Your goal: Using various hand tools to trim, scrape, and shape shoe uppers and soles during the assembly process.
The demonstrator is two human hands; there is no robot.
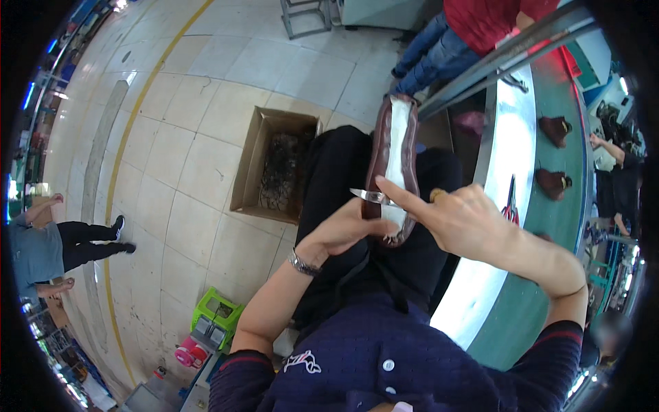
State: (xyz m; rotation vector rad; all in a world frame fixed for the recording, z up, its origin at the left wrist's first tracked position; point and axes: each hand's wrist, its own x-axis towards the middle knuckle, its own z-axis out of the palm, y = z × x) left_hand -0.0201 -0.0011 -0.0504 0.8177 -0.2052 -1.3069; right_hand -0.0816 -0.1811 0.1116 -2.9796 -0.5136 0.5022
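A brown leather shoe upper lies sole side up over my lap, with a white strip running along its middle. My left hand grips its near end, the thumb over the strip and the fingers partly hidden below. Across the shoe lies a shiny pointed metal blade, its tip past the left edge. My right hand, wearing a ring, closes on the blade's other end, the index finger stretched along the shoe. Any handle is hidden by the hand.
An open cardboard box with dark scraps stands left of my knees. Red-handled scissors lie on the metal ledge at right. Brown shoe pieces rest on the green belt. A person in red stands ahead.
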